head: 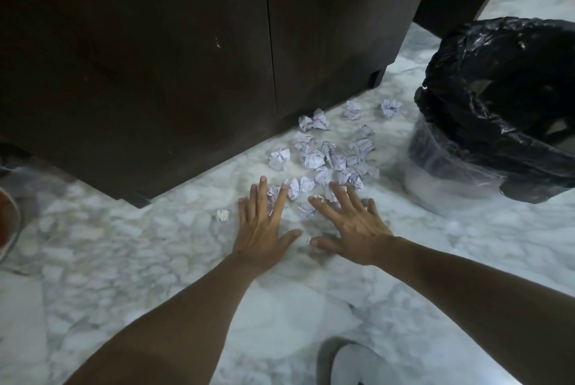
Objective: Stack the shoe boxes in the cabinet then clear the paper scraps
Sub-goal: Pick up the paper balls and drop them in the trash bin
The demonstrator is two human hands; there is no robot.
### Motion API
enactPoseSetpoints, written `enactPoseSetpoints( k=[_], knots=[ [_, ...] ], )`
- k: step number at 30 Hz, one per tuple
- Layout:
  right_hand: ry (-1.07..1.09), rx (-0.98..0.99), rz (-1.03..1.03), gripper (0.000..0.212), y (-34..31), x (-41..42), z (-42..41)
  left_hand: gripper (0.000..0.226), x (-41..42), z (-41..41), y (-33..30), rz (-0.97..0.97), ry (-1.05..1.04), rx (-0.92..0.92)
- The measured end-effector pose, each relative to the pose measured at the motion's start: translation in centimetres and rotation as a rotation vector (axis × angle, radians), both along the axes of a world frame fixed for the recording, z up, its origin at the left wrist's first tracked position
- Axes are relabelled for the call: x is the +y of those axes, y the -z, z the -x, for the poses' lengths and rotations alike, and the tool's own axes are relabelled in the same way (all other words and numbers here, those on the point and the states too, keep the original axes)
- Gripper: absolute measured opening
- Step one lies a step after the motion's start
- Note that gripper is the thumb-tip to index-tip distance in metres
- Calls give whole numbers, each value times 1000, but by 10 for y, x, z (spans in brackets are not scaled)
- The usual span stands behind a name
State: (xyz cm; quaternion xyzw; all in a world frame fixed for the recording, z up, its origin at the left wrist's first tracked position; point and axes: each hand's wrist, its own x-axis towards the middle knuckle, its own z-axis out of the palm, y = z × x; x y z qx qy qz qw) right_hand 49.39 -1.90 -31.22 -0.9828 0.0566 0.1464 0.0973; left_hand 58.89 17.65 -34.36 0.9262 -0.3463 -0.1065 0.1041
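Crumpled paper scraps (326, 157) — both hands spread beside them.

White-grey marbled floor (124, 260) fills most of view. Bin (441, 173) at right edge, pale translucent wall, lined with black plastic bag (497, 51) folded over rim and bunched up above it. Grey-white shoe toe (351, 366) at bottom edge, right of centre. Clear rounded container (9, 216) with reddish part at far left edge, cut off by frame; kind unclear.
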Motion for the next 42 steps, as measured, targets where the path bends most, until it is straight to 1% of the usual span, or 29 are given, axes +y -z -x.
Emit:
enactPoseSetpoints(
  k=[2,5,9,11,14,16,18,20,23,27,29,31,34,38,42],
  knots=[
    [-23,-49,17,75,-2,2,-2,77,-5,-1,-2,8,31,-12],
    [-47,-172,-22,54,2,1,4,77,-12,-7,-5,17,71,-16],
    [-43,-220,-70,42,5,-1,18,77,-19,-19,-8,44,147,-31],
    [-31,-219,-74,43,4,-2,22,75,-22,-22,-8,36,184,-21],
    [-33,-168,-40,61,6,-2,24,70,-24,-20,-5,-17,186,-3],
    [-51,-166,10,66,9,0,25,67,-21,-15,0,6,143,-18],
    [-68,-204,35,58,12,3,27,60,-16,-9,4,72,98,-97],
    [-97,-272,57,48,17,3,33,47,-10,-2,8,113,68,-193],
    [-106,-348,50,39,23,3,41,30,-6,5,9,169,72,-266],
    [-126,-383,16,32,24,1,47,19,-9,2,4,244,95,-275],
    [-157,-411,14,24,23,-3,47,21,-12,1,0,222,97,-259],
    [-169,-418,24,27,17,-12,44,23,-15,3,-3,229,83,-245],
    [-61,-457,2,29,-6,-26,35,18,-27,6,-13,331,55,-225],
    [51,-620,-50,32,-61,-42,27,17,-63,5,-46,483,46,-203],
    [165,-846,-80,38,-133,-59,32,17,-112,8,-101,764,84,-155]
  ],
)
